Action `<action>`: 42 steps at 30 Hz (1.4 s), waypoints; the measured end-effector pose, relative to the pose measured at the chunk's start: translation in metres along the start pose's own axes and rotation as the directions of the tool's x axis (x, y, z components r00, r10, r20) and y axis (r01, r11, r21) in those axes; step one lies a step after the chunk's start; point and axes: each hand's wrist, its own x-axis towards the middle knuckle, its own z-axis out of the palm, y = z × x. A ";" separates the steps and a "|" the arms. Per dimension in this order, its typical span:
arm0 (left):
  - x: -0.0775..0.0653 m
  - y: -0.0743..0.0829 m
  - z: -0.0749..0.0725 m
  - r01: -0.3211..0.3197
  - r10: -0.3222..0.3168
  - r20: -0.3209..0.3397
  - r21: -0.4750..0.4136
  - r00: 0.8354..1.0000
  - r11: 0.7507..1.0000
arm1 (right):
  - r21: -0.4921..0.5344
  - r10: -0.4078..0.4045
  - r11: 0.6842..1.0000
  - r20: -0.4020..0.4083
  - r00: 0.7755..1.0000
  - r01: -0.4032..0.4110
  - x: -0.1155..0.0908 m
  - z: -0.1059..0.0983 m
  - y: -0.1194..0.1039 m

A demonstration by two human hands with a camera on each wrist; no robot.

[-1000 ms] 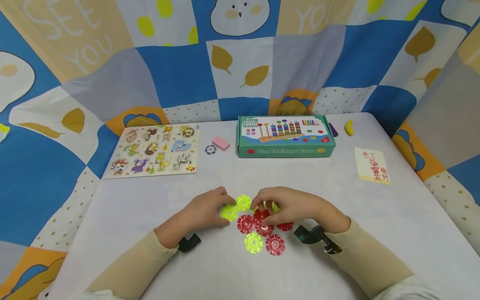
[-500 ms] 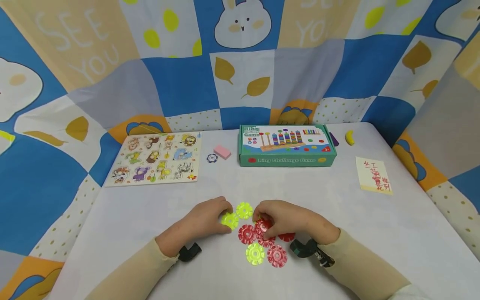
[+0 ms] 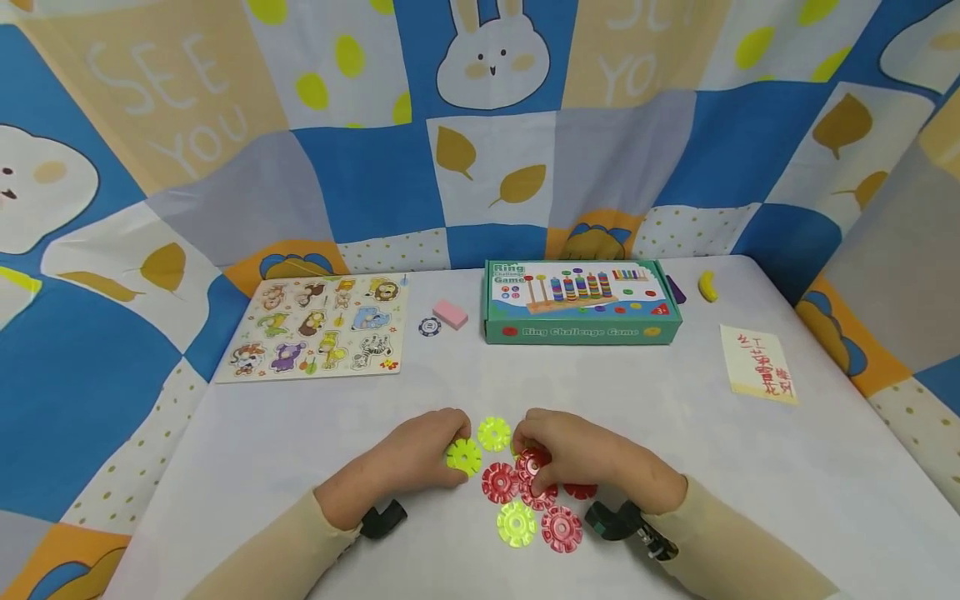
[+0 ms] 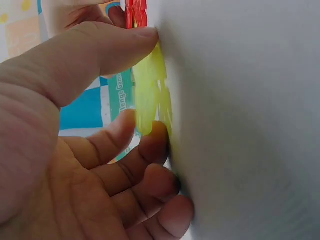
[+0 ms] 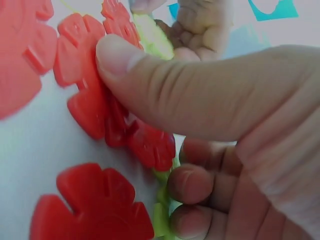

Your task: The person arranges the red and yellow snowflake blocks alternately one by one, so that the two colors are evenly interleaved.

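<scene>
In the head view my left hand (image 3: 420,454) curls round a yellow notched plastic disc (image 3: 464,457), thumb at its near edge and fingertips at its far edge. The left wrist view shows this yellow disc (image 4: 145,95) between thumb and fingers, close over the table. My right hand (image 3: 573,450) bends over overlapping red notched discs, its thumb on one red disc (image 5: 85,75) and its fingers at the far edge of another red disc (image 5: 152,145). Yellow edges (image 5: 161,210) show by those fingertips. Around the hands lie another yellow disc (image 3: 494,433) and a red disc (image 3: 500,483).
Nearer me lie a yellow disc (image 3: 517,524) and a red disc (image 3: 562,529). Behind stand an animal puzzle board (image 3: 315,329), a patterned chip (image 3: 430,327), a pink block (image 3: 451,314) and a green game box (image 3: 583,332). A toy banana (image 3: 707,286) and a handwritten note (image 3: 759,364) are right.
The head view has tilted up, so everything sits lower in it. My right hand has moved slightly over the discs, covering yellow that showed beneath it. My left hand stays at its yellow disc.
</scene>
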 end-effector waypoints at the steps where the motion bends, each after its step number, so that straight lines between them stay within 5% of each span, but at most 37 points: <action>1: 0.000 0.001 0.000 -0.005 0.005 0.005 0.011 1.000 1.000 | -0.008 0.004 1.000 -0.001 1.000 -0.004 -0.001 0.000 -0.001; 7: 0.001 0.005 0.001 -0.056 0.050 0.038 0.189 0.998 0.980 | -0.064 0.036 0.997 -0.007 0.999 -0.036 -0.004 0.001 -0.007; 14: -0.003 0.010 0.005 -0.177 0.194 0.016 0.486 0.981 0.856 | -0.116 0.062 0.991 -0.032 0.998 -0.066 -0.002 0.002 -0.010; 18: -0.004 0.011 0.005 -0.200 0.231 0.006 0.522 0.973 0.829 | -0.113 0.055 0.992 -0.035 0.998 -0.059 -0.002 0.002 -0.010; 29: -0.016 0.009 -0.027 -0.222 0.292 -0.069 0.491 0.954 0.842 | -0.142 0.080 0.986 -0.051 0.995 -0.087 -0.003 0.004 -0.012; 42: -0.027 -0.014 -0.064 -0.072 0.176 -0.193 0.451 0.965 0.890 | -0.178 0.135 0.974 -0.056 0.989 -0.143 -0.003 0.002 -0.015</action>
